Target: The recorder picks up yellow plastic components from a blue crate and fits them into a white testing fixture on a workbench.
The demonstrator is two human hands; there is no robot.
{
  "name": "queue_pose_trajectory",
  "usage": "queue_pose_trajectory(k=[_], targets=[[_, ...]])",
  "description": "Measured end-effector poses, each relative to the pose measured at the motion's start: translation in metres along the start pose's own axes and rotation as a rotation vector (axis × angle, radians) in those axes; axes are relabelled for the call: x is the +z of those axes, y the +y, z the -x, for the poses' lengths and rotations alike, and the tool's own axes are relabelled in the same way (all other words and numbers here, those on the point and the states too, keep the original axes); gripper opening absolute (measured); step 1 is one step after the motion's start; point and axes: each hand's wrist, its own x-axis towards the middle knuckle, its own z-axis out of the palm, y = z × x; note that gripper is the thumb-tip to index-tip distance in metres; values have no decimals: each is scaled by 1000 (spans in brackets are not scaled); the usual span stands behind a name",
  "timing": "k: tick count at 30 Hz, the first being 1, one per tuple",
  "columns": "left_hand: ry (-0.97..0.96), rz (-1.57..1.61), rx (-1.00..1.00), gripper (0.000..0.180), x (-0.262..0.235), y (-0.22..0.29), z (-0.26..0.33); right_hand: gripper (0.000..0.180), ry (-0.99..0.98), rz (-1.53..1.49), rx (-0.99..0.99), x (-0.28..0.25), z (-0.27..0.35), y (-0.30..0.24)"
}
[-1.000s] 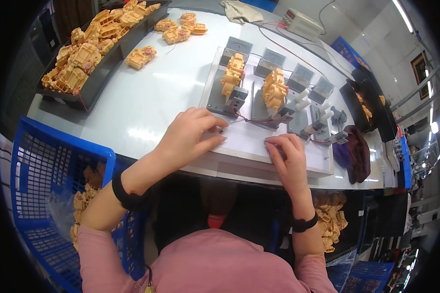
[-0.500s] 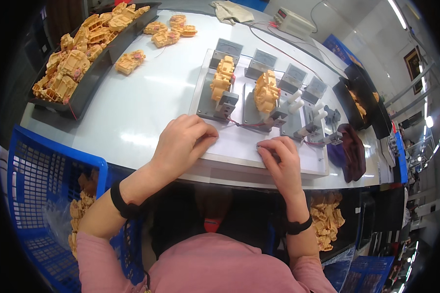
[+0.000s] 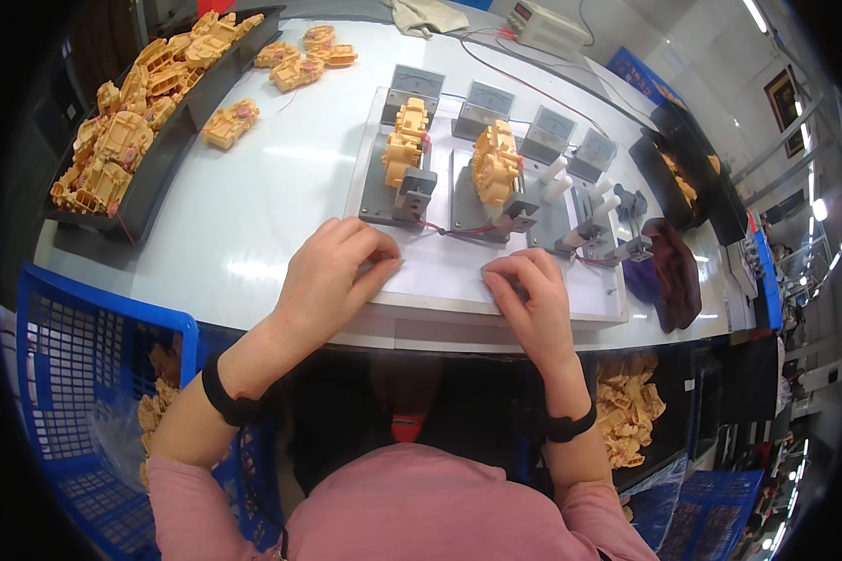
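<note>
My left hand (image 3: 335, 269) rests at the front edge of a white board (image 3: 435, 285), its fingers curled and the thumb close to the index fingertip. Further right along that edge is my right hand (image 3: 533, 294), also curled with thumb and index tips together. Nothing shows in either hand. Beyond them on the board, an orange plastic gear housing (image 3: 405, 145) sits upright in the left grey test fixture (image 3: 381, 192). Another orange housing (image 3: 496, 164) stands in the neighbouring fixture (image 3: 463, 201). Red and black wires run between the clamp blocks.
Dial meters (image 3: 482, 105) line the board's far side. White posts (image 3: 557, 178) stand at right. A black bin (image 3: 159, 154) of orange housings and several loose housings (image 3: 297, 73) lie left. A blue crate (image 3: 112, 294) is beside me; a power supply (image 3: 547, 33) stands at the back.
The whole view has shifted slightly, with the board and fixtures appearing further left. Both hands keep nearly the same curled pose at the board's front edge. The housings stay in their fixtures.
</note>
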Motion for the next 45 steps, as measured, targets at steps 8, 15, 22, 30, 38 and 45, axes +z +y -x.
queue_pose_trajectory(k=[8,15,22,30,38,45], targets=[[-18,-3,-13,7,-1,2,0,8,18,68,-12,1,0,-2],[-10,8,-12,8,-1,1,1,8,1,61,-11,1,0,-1],[-7,10,4,8,0,0,1,8,-10,4,6,1,1,2],[-1,16,8,8,-2,1,1,8,-8,69,-70,1,0,3],[4,11,13,8,-1,1,1,9,9,48,-8,1,4,1],[-9,22,-17,11,0,0,1,8,2,25,6,2,2,-1]])
